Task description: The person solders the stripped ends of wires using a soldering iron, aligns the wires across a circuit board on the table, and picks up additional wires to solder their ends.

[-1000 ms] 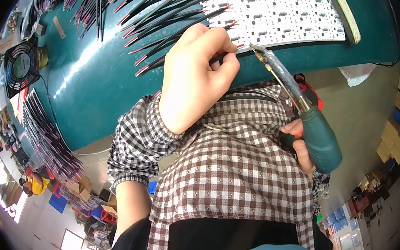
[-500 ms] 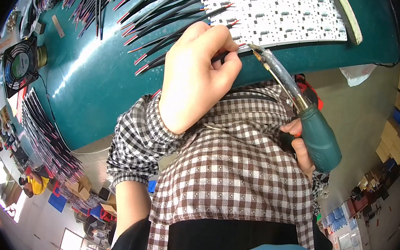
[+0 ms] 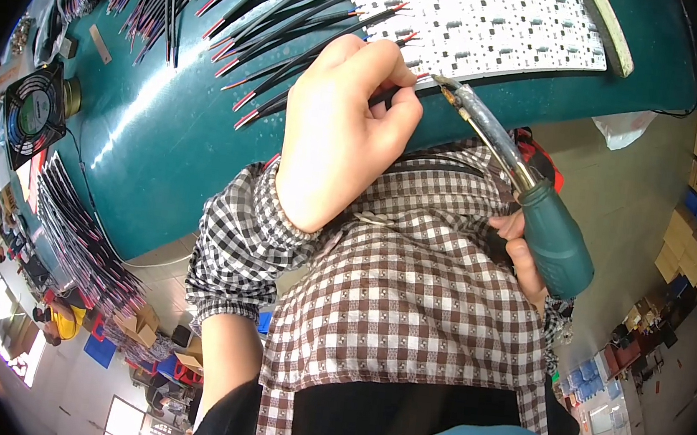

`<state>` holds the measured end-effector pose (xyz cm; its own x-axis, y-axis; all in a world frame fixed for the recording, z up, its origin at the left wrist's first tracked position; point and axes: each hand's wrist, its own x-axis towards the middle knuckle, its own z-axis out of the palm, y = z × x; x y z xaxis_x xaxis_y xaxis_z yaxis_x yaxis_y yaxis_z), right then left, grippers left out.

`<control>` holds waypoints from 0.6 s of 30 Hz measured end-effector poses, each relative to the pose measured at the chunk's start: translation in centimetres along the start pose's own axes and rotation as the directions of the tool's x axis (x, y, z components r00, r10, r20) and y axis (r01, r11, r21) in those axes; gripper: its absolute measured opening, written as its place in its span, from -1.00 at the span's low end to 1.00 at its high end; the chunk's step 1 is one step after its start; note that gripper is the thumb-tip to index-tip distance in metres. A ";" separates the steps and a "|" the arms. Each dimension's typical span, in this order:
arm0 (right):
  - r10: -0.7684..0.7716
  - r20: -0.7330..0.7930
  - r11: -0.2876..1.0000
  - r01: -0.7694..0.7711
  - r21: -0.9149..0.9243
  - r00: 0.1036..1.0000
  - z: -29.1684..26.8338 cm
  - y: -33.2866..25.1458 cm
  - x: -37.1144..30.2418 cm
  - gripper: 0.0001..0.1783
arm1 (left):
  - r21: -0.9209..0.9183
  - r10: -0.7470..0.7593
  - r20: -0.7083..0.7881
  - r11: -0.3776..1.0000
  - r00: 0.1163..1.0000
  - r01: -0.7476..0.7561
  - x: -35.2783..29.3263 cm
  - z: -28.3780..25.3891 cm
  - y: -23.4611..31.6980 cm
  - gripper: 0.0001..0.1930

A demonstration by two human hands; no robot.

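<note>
My left hand [image 3: 345, 121] is closed in a pinch on a black cable, whose red wire end [image 3: 422, 75] pokes past the fingertips onto the near edge of a white circuit board panel [image 3: 501, 31]. Right at that wire end rests the tip of a soldering iron [image 3: 557, 246] with a green handle. My right hand [image 3: 521, 251] grips the iron, though the handle hides most of its fingers. Several black cables [image 3: 290, 40] with red ends lie fanned to the left of the panel, some reaching onto its left side.
A green mat [image 3: 150, 190] covers the table. At its left stands a small black fan [image 3: 35, 116], with a bundle of cables [image 3: 86, 243] below. A pale curved strip [image 3: 608, 33] lies along the panel's right edge. Cardboard boxes [image 3: 694, 242] are stacked off to the right.
Hardly anything differs. Both hands stay in place, with the iron's tip still at the wire end; the panel and cables have shifted very slightly in view.
</note>
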<state>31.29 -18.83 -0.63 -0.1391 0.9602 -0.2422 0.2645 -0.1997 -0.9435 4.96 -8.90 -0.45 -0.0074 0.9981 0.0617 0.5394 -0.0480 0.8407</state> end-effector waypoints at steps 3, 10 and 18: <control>-0.166 0.052 0.986 0.166 0.012 0.985 -0.2 0.1 0.6 -0.34 | 0.011 -0.006 0.002 1.000 1.000 0.006 0.0 -0.1 0.1 -0.91; 0.090 -0.053 0.942 -0.067 0.328 0.995 1.0 -2.6 1.0 -0.41 | 0.058 -0.002 0.044 0.998 0.999 -0.001 0.0 -0.3 -0.1 -0.91; -0.066 0.039 0.959 0.052 0.278 0.997 0.1 -0.7 0.8 -0.42 | 0.024 -0.011 0.007 1.000 1.000 0.011 -0.2 -0.1 -0.1 -0.91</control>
<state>30.89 -17.93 -0.20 -0.1931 0.9629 -0.1884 -0.0187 -0.1956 -0.9805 4.89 -9.15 -0.48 -0.0074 0.9988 0.0486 0.5593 -0.0361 0.8282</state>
